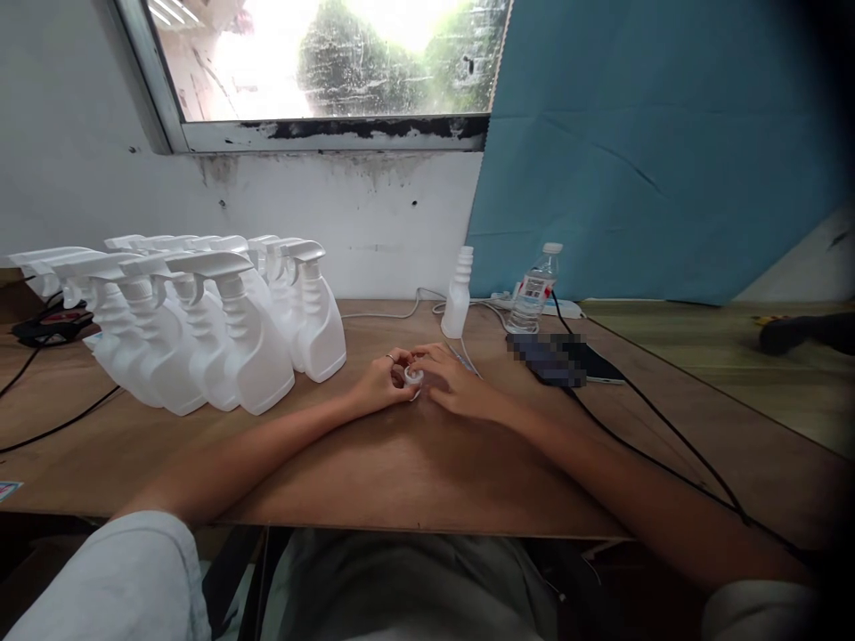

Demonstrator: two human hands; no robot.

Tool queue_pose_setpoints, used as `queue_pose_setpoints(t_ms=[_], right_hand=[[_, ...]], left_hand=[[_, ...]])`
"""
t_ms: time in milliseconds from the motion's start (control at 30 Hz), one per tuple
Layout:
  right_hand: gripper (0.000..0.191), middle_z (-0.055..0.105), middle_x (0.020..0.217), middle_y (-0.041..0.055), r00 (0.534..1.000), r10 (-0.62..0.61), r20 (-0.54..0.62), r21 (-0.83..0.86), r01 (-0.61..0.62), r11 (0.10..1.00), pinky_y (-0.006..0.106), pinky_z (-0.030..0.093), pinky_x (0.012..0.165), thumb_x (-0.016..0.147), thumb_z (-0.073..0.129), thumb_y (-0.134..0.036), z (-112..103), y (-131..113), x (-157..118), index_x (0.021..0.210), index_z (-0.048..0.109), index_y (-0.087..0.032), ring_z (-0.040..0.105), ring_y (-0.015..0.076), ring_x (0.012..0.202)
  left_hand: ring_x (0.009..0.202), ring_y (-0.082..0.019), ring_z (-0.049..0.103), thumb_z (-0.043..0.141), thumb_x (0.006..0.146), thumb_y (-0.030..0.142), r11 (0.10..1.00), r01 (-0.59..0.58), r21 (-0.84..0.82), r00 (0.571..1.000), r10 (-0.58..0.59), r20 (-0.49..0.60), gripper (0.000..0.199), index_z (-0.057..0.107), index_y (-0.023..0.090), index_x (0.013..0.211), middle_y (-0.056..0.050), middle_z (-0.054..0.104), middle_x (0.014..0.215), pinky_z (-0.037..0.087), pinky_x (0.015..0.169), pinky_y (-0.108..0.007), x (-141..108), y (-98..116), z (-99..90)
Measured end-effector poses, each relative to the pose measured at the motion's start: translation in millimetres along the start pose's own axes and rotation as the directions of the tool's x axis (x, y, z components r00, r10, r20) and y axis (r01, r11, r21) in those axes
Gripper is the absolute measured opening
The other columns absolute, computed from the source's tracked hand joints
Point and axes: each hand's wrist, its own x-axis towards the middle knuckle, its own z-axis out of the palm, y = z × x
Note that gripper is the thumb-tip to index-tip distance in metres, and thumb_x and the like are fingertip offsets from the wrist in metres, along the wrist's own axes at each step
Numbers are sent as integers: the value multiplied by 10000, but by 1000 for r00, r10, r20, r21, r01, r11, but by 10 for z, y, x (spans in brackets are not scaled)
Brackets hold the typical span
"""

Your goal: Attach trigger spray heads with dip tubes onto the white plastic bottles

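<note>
Fingers of my left hand (pixel 379 385) clamp the white ring (pixel 414 377) from its left, mid-frame. My right hand (pixel 458 383) lies rightward, grip unclear.

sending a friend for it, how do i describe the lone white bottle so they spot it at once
Find the blue sheet hanging right of the window. Below its left edge, on the table beyond the right hand, the white bottle stands left of a clear water bottle. Unlike the spray bottles farther left, it stands alone and has no sprayer.
</note>
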Motion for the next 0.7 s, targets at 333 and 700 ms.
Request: queue_pose_setpoints(t_ms=[333,700], right_hand=[[177,657,691,71,705,675,216,-188,-649,738,245,422,589,775,608,-294,-602,586,-152,714,641,-132,598,165,638],[442,631,698,63,329,676,659,-179,-805,566,224,467,497,700,675,-537,-825,653,-305,837,630,-119,603,141,595]], left_hand=[[732,-108,541,612,784,313,982,-43,184,999,37,38,224,646,149,935,-52,596,982,457,705,-234,34,20,-20],[713,-108,507,598,808,312,979,-33,201,998,22,59,200,626,152,926,-33,570,908,428,675,-233,37,26,-23]])
